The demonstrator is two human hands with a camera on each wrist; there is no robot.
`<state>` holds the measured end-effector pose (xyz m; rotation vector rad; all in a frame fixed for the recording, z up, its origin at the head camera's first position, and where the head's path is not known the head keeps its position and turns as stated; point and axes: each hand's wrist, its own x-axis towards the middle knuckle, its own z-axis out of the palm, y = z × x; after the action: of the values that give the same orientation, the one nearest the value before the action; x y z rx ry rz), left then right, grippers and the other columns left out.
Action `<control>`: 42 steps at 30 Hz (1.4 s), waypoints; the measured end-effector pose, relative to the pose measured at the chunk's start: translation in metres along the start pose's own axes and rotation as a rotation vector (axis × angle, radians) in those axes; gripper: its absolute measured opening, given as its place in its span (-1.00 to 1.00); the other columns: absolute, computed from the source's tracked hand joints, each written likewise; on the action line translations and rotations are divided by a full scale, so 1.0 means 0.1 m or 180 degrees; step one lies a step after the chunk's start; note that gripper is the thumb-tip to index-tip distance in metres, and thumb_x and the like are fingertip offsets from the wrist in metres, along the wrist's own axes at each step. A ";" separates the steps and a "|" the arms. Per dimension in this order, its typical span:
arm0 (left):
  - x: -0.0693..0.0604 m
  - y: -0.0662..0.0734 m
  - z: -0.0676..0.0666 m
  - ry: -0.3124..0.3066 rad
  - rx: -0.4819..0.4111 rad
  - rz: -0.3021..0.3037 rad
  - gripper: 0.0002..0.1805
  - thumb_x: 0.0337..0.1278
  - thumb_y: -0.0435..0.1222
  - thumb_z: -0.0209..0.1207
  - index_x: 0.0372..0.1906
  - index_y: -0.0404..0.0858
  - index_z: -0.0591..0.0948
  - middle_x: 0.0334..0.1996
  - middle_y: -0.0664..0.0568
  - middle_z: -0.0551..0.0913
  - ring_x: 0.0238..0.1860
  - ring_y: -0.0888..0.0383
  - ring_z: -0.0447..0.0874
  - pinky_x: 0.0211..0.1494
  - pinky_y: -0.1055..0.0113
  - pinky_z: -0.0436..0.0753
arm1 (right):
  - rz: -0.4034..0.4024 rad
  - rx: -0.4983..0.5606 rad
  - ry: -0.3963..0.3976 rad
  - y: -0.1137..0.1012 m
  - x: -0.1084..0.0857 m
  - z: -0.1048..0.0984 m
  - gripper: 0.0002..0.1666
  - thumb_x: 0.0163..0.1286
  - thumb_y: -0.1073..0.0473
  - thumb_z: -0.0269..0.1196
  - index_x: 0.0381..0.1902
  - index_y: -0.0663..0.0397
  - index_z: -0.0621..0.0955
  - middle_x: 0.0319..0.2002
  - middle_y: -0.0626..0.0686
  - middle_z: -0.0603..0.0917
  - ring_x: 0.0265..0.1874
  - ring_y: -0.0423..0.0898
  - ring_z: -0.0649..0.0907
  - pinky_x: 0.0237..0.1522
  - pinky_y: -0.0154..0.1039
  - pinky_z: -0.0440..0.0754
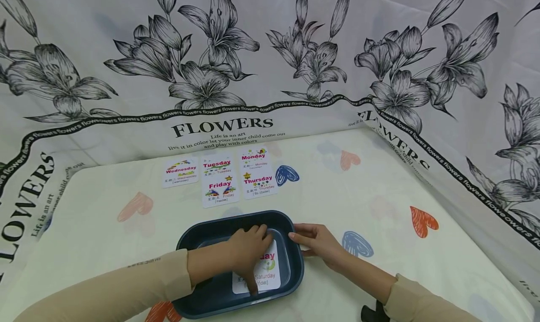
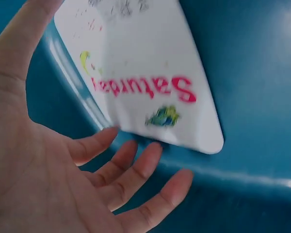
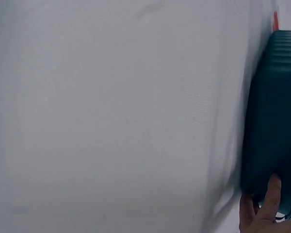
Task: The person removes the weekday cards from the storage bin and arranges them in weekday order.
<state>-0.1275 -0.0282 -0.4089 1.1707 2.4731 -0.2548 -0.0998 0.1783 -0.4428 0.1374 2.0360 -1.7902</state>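
A dark blue tray [image 1: 198,308] stands on the table, with a white Saturday card [image 1: 272,265] lying inside. My left hand [image 1: 249,249] reaches into the tray over this card, thumb by its near edge and fingertips by its far edge. In the left wrist view the fingers [image 2: 177,187] are spread and slightly bent beside the card's edge [image 2: 136,53]; most fingertips look just apart from it. My right hand [image 1: 320,244] grips the tray's right rim, thumb on top and fingers outside. The right wrist view shows its fingers against the tray's outer wall [image 3: 276,121].
Behind the tray lie several day cards: Wednesday [image 1: 180,172], Tuesday [image 1: 217,165], Friday [image 1: 220,193], Monday [image 1: 254,158] and Thursday [image 1: 259,186]. The pale tablecloth [image 1: 320,190] bears printed hearts. A flower-print curtain [image 1: 270,78] stands behind. A black object [image 1: 374,312] shows near the right sleeve.
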 end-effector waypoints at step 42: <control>-0.02 0.08 0.14 0.0220 -0.0353 -0.0281 0.29 -0.94 0.21 0.52 0.25 -0.25 0.33 0.08 -0.18 0.36 0.10 -0.09 0.30 0.09 -0.10 0.40 | 0.0005 0.0005 0.0029 0.00 0.00 0.01 -0.32 0.20 -0.03 0.28 0.15 0.32 0.46 0.06 0.24 0.57 -0.01 0.06 0.61 -0.18 -0.09 0.63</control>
<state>-0.1164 -0.0288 -0.4206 1.0431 2.5667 -0.1012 -0.0996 0.1775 -0.4424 0.1480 2.0401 -1.7936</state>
